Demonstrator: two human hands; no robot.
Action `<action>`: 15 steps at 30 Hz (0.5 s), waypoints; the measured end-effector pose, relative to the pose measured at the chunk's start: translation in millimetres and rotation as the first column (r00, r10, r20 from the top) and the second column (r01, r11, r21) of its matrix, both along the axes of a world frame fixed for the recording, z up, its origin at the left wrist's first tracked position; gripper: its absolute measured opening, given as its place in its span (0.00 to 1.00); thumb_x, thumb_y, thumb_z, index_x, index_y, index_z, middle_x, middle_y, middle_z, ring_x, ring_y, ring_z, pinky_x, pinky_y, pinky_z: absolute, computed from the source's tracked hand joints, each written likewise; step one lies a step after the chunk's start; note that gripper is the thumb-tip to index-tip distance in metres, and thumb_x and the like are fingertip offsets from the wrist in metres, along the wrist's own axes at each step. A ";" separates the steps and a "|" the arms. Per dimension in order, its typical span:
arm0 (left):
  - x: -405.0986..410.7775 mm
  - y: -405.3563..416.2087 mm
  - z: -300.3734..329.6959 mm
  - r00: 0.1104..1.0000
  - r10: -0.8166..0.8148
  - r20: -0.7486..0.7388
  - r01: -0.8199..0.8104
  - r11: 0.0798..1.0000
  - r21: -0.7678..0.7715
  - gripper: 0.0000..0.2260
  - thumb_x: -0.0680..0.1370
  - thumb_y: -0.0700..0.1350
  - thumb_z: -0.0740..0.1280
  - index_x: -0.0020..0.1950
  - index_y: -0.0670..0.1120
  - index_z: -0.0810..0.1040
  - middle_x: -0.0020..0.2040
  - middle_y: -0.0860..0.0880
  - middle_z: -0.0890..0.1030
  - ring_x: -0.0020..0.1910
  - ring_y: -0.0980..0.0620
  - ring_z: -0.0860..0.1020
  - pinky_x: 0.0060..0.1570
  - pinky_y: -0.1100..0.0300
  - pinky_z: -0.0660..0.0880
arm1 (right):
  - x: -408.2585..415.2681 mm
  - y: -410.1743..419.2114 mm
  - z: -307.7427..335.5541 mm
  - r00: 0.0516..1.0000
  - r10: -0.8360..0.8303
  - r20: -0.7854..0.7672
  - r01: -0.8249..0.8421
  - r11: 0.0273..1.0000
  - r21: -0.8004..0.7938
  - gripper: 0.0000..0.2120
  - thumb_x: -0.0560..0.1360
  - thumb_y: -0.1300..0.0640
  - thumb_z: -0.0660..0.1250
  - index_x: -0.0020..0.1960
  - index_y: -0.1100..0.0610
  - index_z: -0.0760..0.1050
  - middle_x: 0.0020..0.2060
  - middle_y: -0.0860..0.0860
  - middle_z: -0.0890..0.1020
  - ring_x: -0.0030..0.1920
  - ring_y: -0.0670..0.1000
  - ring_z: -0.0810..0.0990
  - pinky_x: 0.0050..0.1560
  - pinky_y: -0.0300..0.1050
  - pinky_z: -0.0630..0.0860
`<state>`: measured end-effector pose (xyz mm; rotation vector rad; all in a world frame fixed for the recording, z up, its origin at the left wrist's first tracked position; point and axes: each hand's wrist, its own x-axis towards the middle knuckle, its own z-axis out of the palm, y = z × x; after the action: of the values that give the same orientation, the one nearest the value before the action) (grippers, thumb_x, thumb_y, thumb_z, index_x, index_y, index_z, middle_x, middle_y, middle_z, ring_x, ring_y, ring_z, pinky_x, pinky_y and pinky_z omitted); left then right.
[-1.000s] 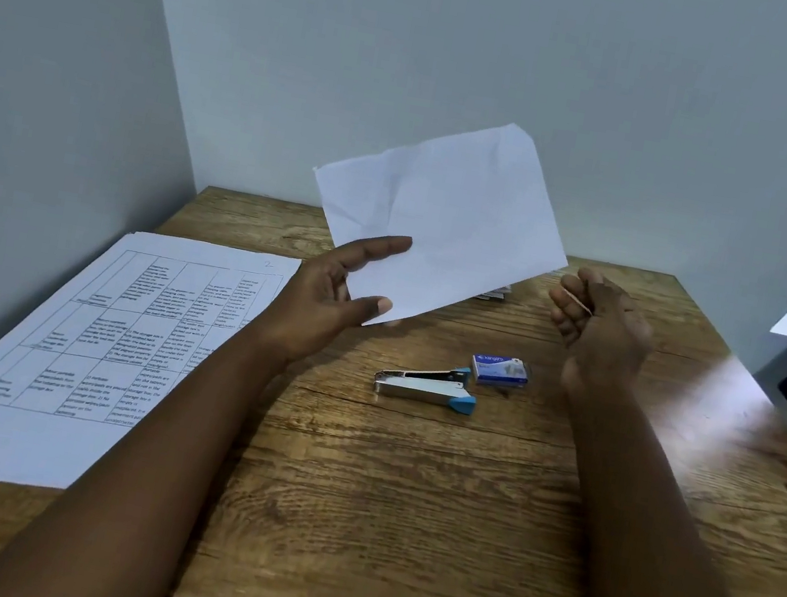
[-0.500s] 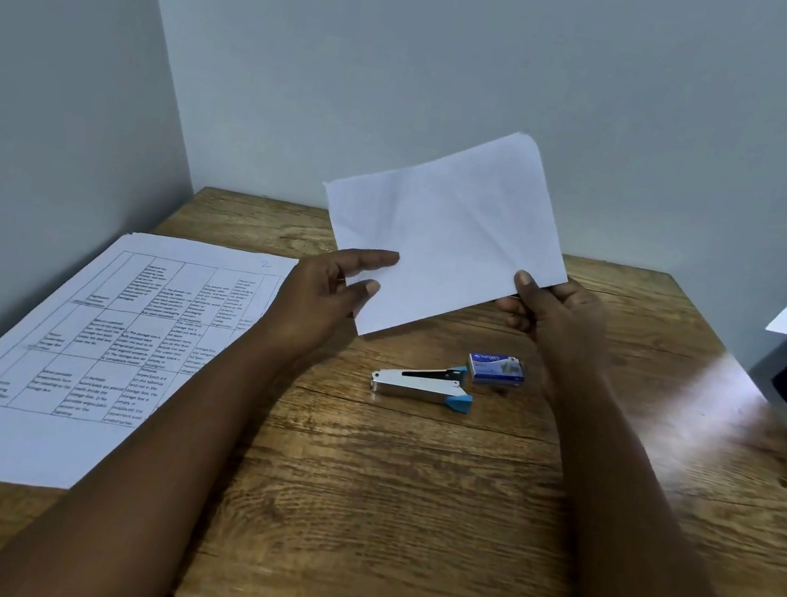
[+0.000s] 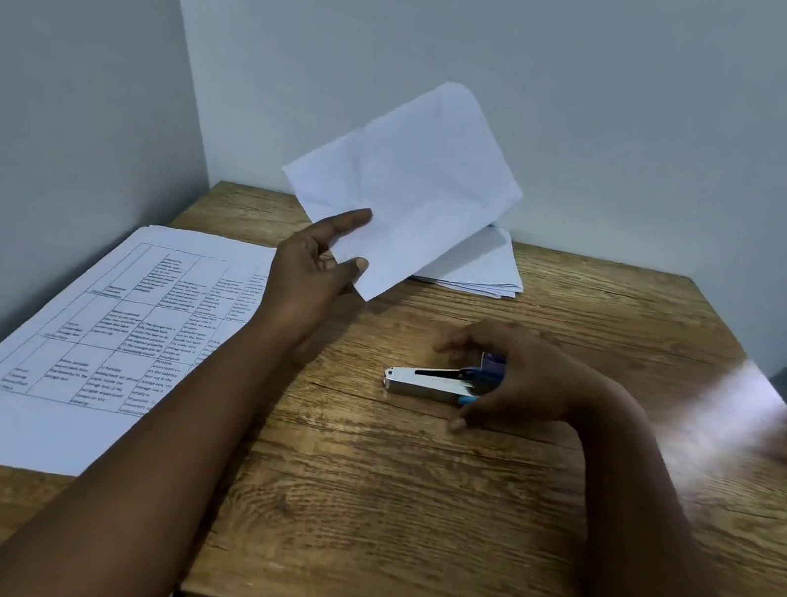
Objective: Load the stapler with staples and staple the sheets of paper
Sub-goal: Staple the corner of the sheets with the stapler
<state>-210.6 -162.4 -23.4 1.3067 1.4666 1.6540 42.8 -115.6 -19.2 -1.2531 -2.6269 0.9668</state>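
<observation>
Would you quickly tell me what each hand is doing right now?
Left hand: holds the folded white paper between thumb and fingers, raised above the table.
Right hand: reaching over the stapler; grip cannot be told.
</observation>
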 end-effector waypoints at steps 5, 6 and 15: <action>0.4 -0.1 1.1 1.000 -0.018 0.001 0.018 1.000 0.013 0.22 0.77 0.34 0.70 0.68 0.52 0.78 0.47 0.50 0.71 0.41 0.46 0.67 0.58 0.38 0.75 | 1.0 -3.2 7.5 0.973 -0.034 -0.229 0.038 0.999 0.012 0.25 0.63 0.57 0.82 0.57 0.45 0.80 0.53 0.43 0.83 0.55 0.37 0.79 0.62 0.39 0.74; 0.7 0.0 0.9 1.000 -0.025 -0.006 0.025 0.999 0.020 0.22 0.77 0.34 0.70 0.68 0.52 0.78 0.48 0.50 0.71 0.41 0.46 0.67 0.57 0.39 0.76 | -0.5 -4.7 9.0 0.944 -0.049 -0.326 0.052 0.999 0.001 0.25 0.63 0.60 0.82 0.57 0.48 0.80 0.51 0.45 0.84 0.55 0.40 0.81 0.60 0.40 0.76; 12.0 -0.1 -2.1 0.998 -0.059 0.010 0.058 0.996 0.067 0.22 0.77 0.34 0.70 0.69 0.51 0.77 0.27 0.49 0.63 0.27 0.57 0.60 0.45 0.56 0.73 | -35.4 -18.0 6.0 0.506 -0.378 -0.776 -0.027 0.892 -0.452 0.30 0.65 0.65 0.76 0.61 0.55 0.66 0.52 0.61 0.81 0.48 0.60 0.84 0.49 0.53 0.81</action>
<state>-198.6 -162.5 -25.4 1.3600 1.3639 1.6830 7.4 -133.5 -13.2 -0.7294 -1.5081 1.6172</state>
